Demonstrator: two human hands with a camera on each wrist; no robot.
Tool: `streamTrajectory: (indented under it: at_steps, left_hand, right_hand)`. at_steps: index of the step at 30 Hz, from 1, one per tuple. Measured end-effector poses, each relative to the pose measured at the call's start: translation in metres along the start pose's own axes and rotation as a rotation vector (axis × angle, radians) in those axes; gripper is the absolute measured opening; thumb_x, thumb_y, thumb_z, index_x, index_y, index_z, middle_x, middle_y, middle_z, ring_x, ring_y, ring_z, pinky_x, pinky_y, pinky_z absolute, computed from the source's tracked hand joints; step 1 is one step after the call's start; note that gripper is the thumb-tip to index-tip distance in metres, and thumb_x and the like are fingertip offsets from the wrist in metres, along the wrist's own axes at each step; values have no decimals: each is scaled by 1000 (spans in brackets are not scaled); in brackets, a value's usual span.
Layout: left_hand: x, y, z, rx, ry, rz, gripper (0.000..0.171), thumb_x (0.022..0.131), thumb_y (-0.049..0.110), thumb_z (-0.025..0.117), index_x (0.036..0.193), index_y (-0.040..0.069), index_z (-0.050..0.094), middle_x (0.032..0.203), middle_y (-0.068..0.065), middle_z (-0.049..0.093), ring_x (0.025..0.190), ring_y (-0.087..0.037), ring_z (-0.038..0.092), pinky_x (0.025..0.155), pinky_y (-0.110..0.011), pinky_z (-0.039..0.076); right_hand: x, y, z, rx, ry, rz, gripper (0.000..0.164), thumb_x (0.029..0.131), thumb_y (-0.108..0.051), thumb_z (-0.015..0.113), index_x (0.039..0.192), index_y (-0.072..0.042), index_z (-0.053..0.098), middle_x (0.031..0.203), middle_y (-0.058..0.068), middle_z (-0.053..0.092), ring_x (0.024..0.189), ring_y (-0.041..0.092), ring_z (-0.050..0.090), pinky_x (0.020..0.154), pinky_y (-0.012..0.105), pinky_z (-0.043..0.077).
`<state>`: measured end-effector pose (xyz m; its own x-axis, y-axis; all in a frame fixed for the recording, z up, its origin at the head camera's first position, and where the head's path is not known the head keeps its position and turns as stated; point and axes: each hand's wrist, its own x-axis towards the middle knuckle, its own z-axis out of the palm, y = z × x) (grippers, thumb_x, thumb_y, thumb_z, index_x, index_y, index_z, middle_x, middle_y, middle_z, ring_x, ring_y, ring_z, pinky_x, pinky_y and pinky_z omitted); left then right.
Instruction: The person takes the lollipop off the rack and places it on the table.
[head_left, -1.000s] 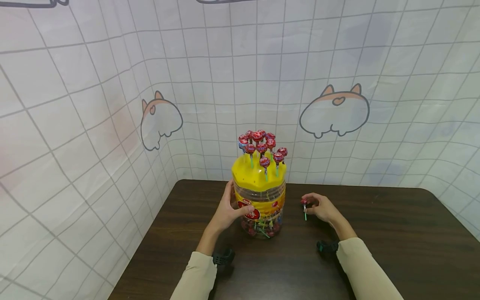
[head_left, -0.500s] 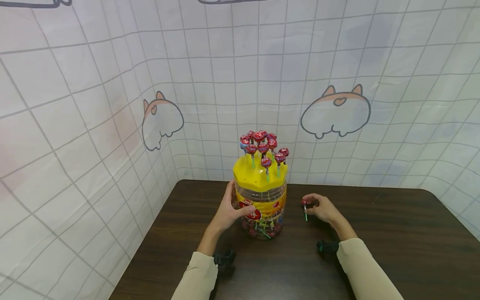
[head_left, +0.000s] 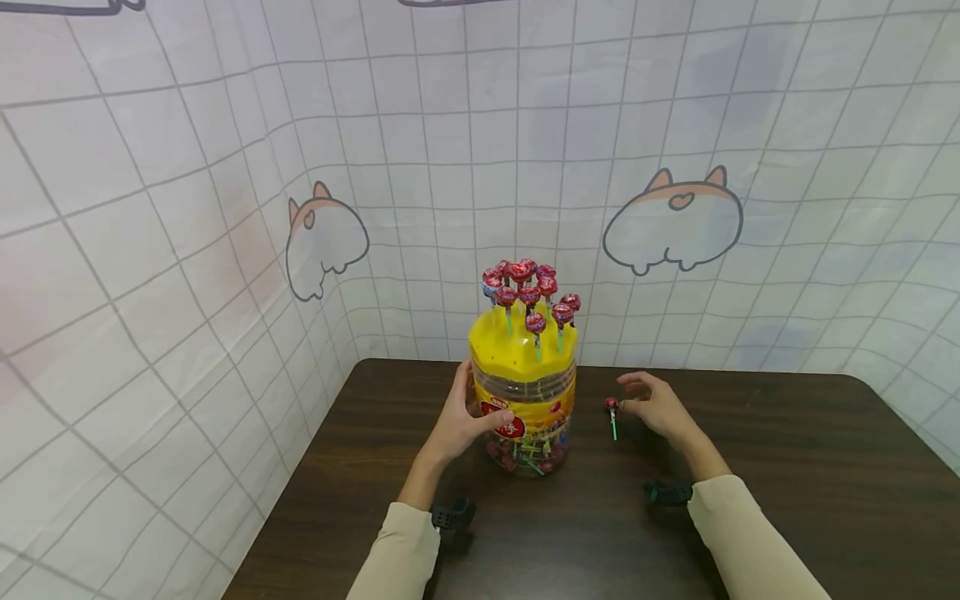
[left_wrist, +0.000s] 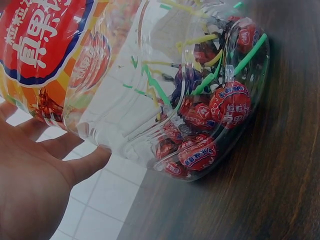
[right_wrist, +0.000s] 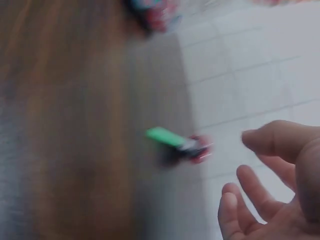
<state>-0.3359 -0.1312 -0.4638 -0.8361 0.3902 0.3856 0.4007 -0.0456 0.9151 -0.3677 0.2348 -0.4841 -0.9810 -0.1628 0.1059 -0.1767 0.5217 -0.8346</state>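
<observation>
A clear plastic lollipop jar (head_left: 522, 392) with a yellow lid stands upright on the table. Red-wrapped lollipops (head_left: 528, 296) stick up out of the lid, one of them partly blue. My left hand (head_left: 459, 421) grips the jar's left side, thumb across the label and fingers round the back. In the left wrist view, loose lollipops (left_wrist: 230, 105) with green and yellow sticks fill the jar's bottom. To the right of the jar lies a single red lollipop (head_left: 613, 419) with a green stick. My right hand (head_left: 660, 410) is just right of it, fingers apart and loosely bent, holding nothing.
The dark brown wooden table (head_left: 787, 467) reaches back to a white grid-patterned cloth (head_left: 420, 167) with cartoon animal prints. Each wrist carries a black strap (head_left: 453, 514) with a camera mount.
My right hand has let go of the single lollipop and moved slightly right and back from it. The left hand keeps its grip on the jar.
</observation>
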Motion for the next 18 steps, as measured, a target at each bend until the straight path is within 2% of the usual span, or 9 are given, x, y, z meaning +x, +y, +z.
streamTrajectory:
  at_steps: [5, 10, 15, 18]
  left_hand:
    - [0, 1, 1, 1, -2, 5, 92, 90, 32, 80, 159, 31, 20, 152, -7, 41, 133, -25, 50, 108, -50, 49]
    - [0, 1, 1, 10, 3, -3, 92, 90, 32, 80, 159, 33, 20, 152, -6, 41, 134, -25, 49, 109, -51, 49]
    - [0, 0, 0, 18, 9, -8, 91, 90, 31, 79, 159, 32, 19, 153, -7, 40, 137, -27, 48, 110, -54, 47]
    - [0, 0, 0, 14, 9, -13, 92, 90, 31, 80, 159, 33, 19, 153, -6, 40, 137, -26, 47, 111, -54, 46]
  right_hand:
    - [-3, -51, -20, 17, 71, -129, 35, 102, -16, 64, 135, -4, 60, 123, 22, 64, 98, 18, 62, 76, 27, 52]
    - [-9, -108, -29, 44, 90, -266, 32, 103, -26, 64, 131, -9, 63, 115, 17, 69, 93, 13, 66, 76, 23, 54]
    - [-14, -149, -27, 72, 125, -417, 29, 101, -18, 66, 129, -9, 64, 111, 15, 70, 94, 10, 67, 77, 20, 56]
    - [-14, -166, -25, 83, 150, -471, 32, 100, -15, 67, 131, -11, 63, 112, 13, 70, 97, 9, 65, 79, 18, 55]
